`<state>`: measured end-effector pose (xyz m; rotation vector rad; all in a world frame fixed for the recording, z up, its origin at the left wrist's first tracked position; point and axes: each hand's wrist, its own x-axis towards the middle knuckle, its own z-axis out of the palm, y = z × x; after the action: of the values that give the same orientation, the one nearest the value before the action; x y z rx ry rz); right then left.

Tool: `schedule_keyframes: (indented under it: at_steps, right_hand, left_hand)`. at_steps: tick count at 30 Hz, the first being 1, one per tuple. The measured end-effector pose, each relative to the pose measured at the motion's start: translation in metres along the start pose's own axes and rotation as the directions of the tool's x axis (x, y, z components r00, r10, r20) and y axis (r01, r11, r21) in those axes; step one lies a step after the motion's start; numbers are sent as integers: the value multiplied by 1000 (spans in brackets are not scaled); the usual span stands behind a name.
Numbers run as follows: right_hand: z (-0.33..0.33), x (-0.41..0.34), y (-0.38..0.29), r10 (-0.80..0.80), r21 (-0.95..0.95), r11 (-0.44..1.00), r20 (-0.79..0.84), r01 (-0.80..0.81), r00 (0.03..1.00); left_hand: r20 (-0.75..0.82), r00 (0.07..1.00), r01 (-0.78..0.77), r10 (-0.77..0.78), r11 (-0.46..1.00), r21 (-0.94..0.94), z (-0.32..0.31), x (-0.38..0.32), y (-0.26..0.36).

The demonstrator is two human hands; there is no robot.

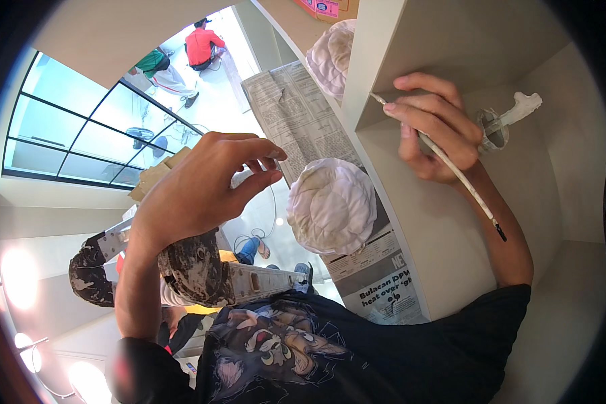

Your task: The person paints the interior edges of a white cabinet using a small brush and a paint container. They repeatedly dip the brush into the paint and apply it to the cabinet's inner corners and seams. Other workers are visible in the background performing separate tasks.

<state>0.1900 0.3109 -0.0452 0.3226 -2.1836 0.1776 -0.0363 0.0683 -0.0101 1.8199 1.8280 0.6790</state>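
Note:
My right hand [437,129] grips a thin, paint-stained stick-like brush [457,171] in front of a pale shelf compartment. Its pointed end is near the white upright panel [371,65]; the dark end hangs over my forearm. Behind that hand, a small cup [494,132] holds a stick-like tool [522,107] crusted in white. My left hand [207,187] hovers in the air with fingers bent and a small gap between thumb and fingertips, nothing visible between them. Right of it, a round wad of white cloth [332,206] rests on newspaper [303,113].
A second cloth wad [333,58] and a cardboard box [333,10] sit beyond the panel. Below my left arm stands a metal ladder [267,283] with paint-spattered dark ends. Far below, people, one in a red shirt [200,45], work near a black-framed glass partition [91,121].

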Motion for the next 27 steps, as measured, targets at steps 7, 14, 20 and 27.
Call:
schedule_keyframes:
  at_steps: [7,14,20,27]
  right_hand:
    - [2,-2,0,-12,-2,1000,22,12,1000]
    - [3,-5,1,-6,14,1000,19,6,1000]
    - [2,-5,2,-23,12,1000,42,23,999]
    - [3,-2,0,-1,-11,1000,11,1,1000]
  left_hand:
    - [4,1000,-6,6,1000,13,0,0,0]
    - [4,1000,5,-5,1000,19,0,-1,1]
    - [12,1000,2,-2,1000,27,-1,0,0]
    - [5,1000,1,-1,1000,17,0,0,-1]
